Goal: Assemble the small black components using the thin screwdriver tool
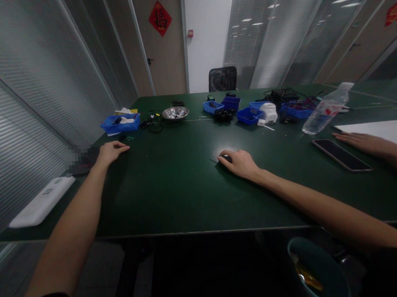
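My left hand (pixel 109 154) is over the left part of the green table (pixel 173 181), its thumb and fingers drawn together in a pinch; whatever may be between them is too small to tell. Small dark and green bits (pixel 127 138) lie just beyond it. Near the middle, my right hand (pixel 241 163) rests on the tabletop with its fingers closed round a small dark object (pixel 224 157). Thin, blurred metallic lines show at that object's left end.
Blue bins (pixel 120 124) (pixel 249 116), a metal bowl (pixel 176 113) and cables line the back. At right are a tilted bottle (pixel 328 109), a phone (pixel 341 155) and another person's hand (pixel 367 143) beside paper. A white device (pixel 43 203) lies left; a bin (pixel 320 270) stands below.
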The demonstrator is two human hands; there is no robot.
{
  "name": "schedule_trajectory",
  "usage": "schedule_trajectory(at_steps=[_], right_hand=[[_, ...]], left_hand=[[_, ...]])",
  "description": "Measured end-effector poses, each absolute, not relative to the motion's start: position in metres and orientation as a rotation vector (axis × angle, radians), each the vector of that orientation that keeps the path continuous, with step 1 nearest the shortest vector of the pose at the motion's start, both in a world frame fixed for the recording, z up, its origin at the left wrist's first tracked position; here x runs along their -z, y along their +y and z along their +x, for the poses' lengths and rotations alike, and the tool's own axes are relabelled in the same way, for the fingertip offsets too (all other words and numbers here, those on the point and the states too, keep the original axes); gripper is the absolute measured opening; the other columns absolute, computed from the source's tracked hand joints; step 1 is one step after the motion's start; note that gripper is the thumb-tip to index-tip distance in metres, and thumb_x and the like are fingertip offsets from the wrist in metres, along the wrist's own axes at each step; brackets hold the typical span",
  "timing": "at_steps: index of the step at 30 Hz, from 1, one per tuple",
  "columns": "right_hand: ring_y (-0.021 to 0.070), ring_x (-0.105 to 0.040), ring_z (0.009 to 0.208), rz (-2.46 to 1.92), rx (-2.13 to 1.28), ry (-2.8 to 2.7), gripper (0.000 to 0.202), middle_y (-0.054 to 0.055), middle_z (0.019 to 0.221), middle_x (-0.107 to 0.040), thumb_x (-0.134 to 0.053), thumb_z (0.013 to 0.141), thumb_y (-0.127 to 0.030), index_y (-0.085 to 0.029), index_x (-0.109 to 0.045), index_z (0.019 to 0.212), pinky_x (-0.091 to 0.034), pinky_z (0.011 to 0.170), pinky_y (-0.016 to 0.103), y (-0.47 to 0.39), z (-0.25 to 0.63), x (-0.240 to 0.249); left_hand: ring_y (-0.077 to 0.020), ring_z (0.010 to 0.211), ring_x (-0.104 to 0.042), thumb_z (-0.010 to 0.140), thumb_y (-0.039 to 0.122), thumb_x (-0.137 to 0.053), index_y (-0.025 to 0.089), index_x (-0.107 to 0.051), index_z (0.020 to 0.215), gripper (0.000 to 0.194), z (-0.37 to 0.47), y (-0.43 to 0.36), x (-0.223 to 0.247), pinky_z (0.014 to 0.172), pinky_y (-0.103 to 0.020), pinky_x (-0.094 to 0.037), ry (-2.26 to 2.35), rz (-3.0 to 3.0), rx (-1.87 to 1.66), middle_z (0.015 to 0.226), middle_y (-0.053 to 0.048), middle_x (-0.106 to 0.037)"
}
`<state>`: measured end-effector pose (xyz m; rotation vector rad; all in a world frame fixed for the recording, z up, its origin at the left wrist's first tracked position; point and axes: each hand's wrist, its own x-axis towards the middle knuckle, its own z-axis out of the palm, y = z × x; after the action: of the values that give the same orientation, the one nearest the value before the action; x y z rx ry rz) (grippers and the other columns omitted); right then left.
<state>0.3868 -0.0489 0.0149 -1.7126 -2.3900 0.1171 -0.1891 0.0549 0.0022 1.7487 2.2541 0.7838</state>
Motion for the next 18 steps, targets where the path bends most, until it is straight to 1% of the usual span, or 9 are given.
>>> schedule_trajectory(at_steps=[4,10,14,18], right_hand=[[0.0230,-0.072,0.082,-1.690,-0.154,-2.391,0.054,0.009,0.093,-0.079,-0.041,0.109,-0.061,-0.022,-0.072,0.131,-0.050,0.074,0.031,-0.049,0.387,-0.015],[0.0242,-0.072,0.082,-1.703,-0.086,-2.395,0.054,0.009,0.092,-0.079,-0.040,0.109,-0.061,-0.024,-0.073,0.130,-0.047,0.072,0.032,-0.048,0.386,-0.013],[0.0243,-0.072,0.081,-1.693,-0.075,-2.393,0.055,0.009,0.091,-0.079,-0.040,0.109,-0.062,-0.023,-0.073,0.129,-0.047,0.071,0.032,-0.048,0.387,-0.011],[0.0237,-0.072,0.081,-1.692,-0.092,-2.399,0.055,0.009,0.091,-0.079,-0.039,0.109,-0.062,-0.023,-0.073,0.131,-0.047,0.071,0.031,-0.048,0.387,-0.011]], left_hand=[[-0.0259,0.092,-0.071,0.079,0.052,-0.082,0.025,-0.083,0.098,0.033,-0.185,0.054,-0.004,0.080,-0.032,-0.054,2.275,1.784,-0.768,0.102,-0.008,-0.079],[-0.0255,0.088,-0.071,0.081,0.053,-0.080,0.025,-0.082,0.099,0.034,-0.188,0.056,0.000,0.080,-0.032,-0.052,2.285,1.837,-0.747,0.095,-0.006,-0.078],[-0.0259,0.095,-0.072,0.079,0.052,-0.082,0.024,-0.081,0.102,0.036,-0.193,0.061,0.004,0.084,-0.032,-0.053,2.257,1.801,-0.763,0.102,-0.007,-0.079],[-0.0256,0.097,-0.073,0.073,0.051,-0.087,0.022,-0.076,0.104,0.044,-0.194,0.063,0.005,0.084,-0.032,-0.054,2.221,1.702,-0.837,0.106,-0.008,-0.079]])
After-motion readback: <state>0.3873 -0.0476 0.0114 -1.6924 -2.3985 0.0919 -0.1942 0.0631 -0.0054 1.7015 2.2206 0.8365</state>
